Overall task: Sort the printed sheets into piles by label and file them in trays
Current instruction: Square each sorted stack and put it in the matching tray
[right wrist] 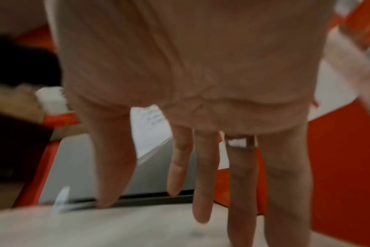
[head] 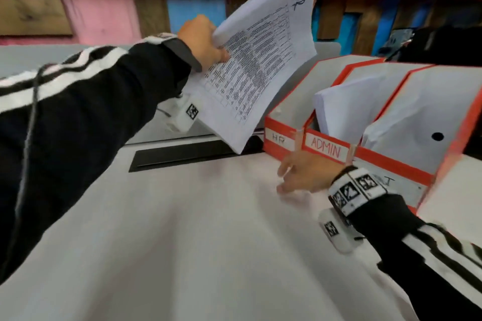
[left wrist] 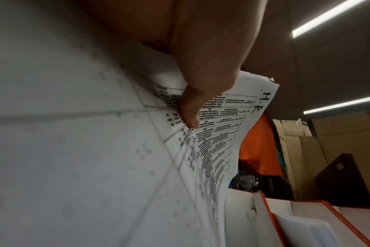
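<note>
Nearly done, I judge: the left hand [head: 202,39] grips the HR stack [head: 258,60] at eleven o'clock of the unfilled HR tray [head: 277,138], the ADMIN tray [head: 326,147] and third tray [head: 396,164] already hold paper, and the right hand [head: 302,173] hovers flat and empty.

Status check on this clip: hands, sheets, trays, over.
Left hand grips HR stack, raised above HR tray. Right hand open, empty, by ADMIN tray. HR tray looks empty; path clear.

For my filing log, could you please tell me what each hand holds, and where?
The left hand pinches the HR sheets at their left edge, thumb on the printed face. The right hand holds nothing.
</note>
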